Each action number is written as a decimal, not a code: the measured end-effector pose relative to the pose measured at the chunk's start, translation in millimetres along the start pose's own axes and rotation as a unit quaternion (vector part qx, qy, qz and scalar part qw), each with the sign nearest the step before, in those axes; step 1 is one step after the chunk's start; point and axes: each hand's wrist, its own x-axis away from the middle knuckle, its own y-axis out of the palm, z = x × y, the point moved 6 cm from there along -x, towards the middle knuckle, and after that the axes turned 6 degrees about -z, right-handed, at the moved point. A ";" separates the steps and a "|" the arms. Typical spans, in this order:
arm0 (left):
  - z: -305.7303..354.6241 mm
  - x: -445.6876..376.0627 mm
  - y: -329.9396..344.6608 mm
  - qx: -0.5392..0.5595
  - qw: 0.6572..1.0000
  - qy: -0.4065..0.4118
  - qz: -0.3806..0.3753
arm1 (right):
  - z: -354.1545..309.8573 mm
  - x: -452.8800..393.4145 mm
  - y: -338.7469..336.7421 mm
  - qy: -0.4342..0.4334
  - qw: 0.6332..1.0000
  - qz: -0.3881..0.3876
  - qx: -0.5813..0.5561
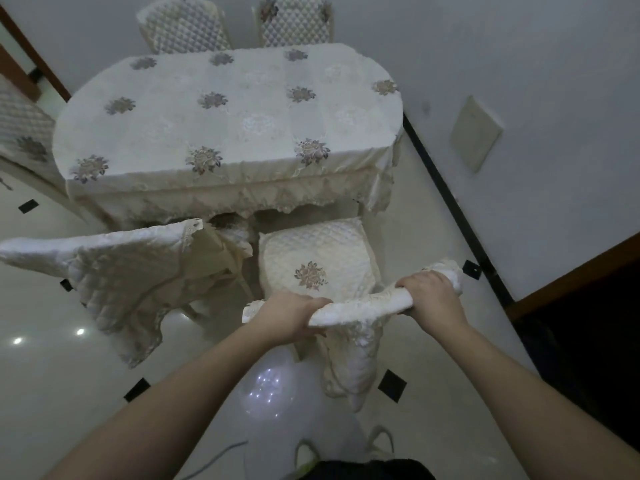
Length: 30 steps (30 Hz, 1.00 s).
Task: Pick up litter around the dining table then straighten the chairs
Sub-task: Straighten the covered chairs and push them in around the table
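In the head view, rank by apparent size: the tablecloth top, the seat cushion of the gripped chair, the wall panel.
1. Tablecloth top, largest by far.
2. Seat cushion of the chair that the left hand and right hand grip.
3. Wall panel, smallest, though farther off, so true size is unsure.

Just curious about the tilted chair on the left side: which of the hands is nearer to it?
Left. The left hand grips the near chair's backrest at the end beside the tilted chair; the right hand grips the far end.
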 end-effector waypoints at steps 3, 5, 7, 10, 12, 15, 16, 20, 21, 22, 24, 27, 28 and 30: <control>-11.6 2.7 -8.0 0.013 1.000 0.004 0.016 | -5.8 -6.8 1.8 -0.002 1.000 -0.001 0.014; -24.8 3.3 -9.9 0.012 1.000 -0.021 0.017 | -12.0 -13.6 1.9 -0.001 1.000 0.016 0.014; -39.1 1.4 -13.3 0.010 0.999 -0.042 0.018 | -19.9 -22.4 2.5 0.003 1.000 0.026 -0.004; -58.9 -5.8 -13.8 -0.005 0.998 -0.068 0.004 | -30.0 -39.5 3.0 0.007 0.999 0.040 -0.022; -70.1 -13.2 -12.9 -0.017 0.996 -0.090 -0.011 | -30.9 -53.8 3.0 0.022 0.998 0.051 -0.038; -77.5 -26.4 -14.1 -0.012 0.993 -0.119 -0.011 | -25.4 -74.6 1.3 0.025 0.998 0.046 -0.039; -77.9 -31.3 -15.0 -0.012 0.992 -0.125 -0.010 | -22.4 -81.0 -0.8 0.024 0.998 0.041 -0.034; -84.2 -54.1 -17.8 -0.017 0.986 -0.160 -0.043 | -10.3 -103.5 -9.8 0.017 0.999 0.024 -0.023; -88.0 -58.1 -19.0 -0.019 0.984 -0.171 -0.053 | -9.4 -108.7 -11.3 0.013 0.999 0.023 -0.023; -92.2 -61.3 -20.9 -0.022 0.981 -0.181 -0.062 | -9.5 -113.8 -12.5 0.010 0.999 0.022 -0.025; -101.7 -66.4 -23.9 -0.028 0.978 -0.190 -0.076 | -11.8 -124.3 -15.1 0.003 0.999 0.026 -0.024; -117.7 -72.5 -29.1 -0.023 0.976 -0.203 -0.079 | -18.2 -140.7 -17.2 -0.005 1.000 0.023 -0.018; -123.6 -74.1 -30.0 -0.016 0.975 -0.209 -0.072 | -20.8 -146.0 -17.8 -0.007 1.000 0.018 -0.016; -134.4 -76.5 -31.2 -0.006 0.974 -0.221 -0.053 | -26.9 -156.6 -19.0 -0.009 1.000 0.010 -0.014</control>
